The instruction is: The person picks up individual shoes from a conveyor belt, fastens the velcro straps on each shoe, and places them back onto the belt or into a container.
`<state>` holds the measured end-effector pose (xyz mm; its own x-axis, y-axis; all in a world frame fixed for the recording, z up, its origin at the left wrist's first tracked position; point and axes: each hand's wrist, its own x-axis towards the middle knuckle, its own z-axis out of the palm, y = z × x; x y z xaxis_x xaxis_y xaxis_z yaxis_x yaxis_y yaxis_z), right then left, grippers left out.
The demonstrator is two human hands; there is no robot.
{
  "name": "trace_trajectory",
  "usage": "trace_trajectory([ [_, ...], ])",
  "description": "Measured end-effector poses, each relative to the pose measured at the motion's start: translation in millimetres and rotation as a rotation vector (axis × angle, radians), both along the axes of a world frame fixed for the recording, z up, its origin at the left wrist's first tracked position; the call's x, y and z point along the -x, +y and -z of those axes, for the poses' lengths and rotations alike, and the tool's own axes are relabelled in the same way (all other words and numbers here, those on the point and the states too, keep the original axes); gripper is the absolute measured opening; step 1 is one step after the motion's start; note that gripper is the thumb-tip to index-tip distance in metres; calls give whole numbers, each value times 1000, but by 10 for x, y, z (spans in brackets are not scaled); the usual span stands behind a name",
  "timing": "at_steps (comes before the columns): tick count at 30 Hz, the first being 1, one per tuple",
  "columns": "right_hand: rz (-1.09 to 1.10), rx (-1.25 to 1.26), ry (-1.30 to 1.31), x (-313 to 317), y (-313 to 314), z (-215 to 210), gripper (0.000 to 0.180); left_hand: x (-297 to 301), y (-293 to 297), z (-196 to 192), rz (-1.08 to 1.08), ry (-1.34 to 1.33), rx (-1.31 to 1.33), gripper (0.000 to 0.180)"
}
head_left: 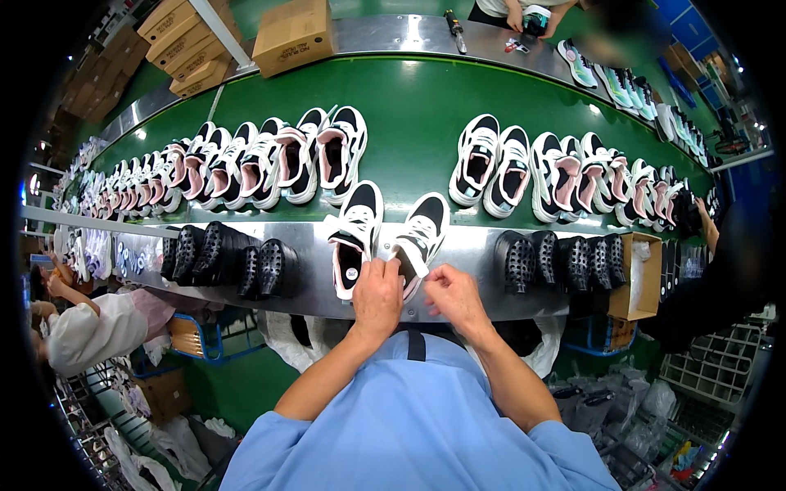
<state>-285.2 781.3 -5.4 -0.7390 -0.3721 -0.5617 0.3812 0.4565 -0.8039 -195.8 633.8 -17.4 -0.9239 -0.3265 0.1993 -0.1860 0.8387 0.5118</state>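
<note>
Silver metal table edging (471,255) curves across just beyond the person's light-blue shirt (417,417). On it, the left hand (379,299) has its fingers bent and closed over the collar of a black-and-white lace-up sneaker (425,219); the right hand (454,296) is half curled just beside the heel, thumb and forefinger drawn together, though whether they pinch anything cannot be told. The sneaker lies toe away, a loose white flap standing up over its opening. Just left of it sits a matching sneaker with a pink lining (361,214) and a round white label inside. Black studded blocks flank the pair, left (272,266) and right (517,260). Beyond, a green work surface (409,139) carries rows of similar sneakers, left (336,155) and right (477,159); farther off stand a brown cardboard box (293,37) and a co-worker's hands (516,16) around a dark shoe.
</note>
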Motion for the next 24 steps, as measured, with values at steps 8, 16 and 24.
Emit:
trace_trajectory([
  [8, -333, 219, 700, 290, -346, -76, 21, 43, -109, 577, 11, -53, -25, 31],
  [16, -333, 232, 369, 529, -235, 397, 52, 263, -134, 353, -176, -108, -161, 17],
  [24, -799, -55, 1090, 307, -265, 514, 51, 304, -228, 482, -310, -120, -226, 35],
])
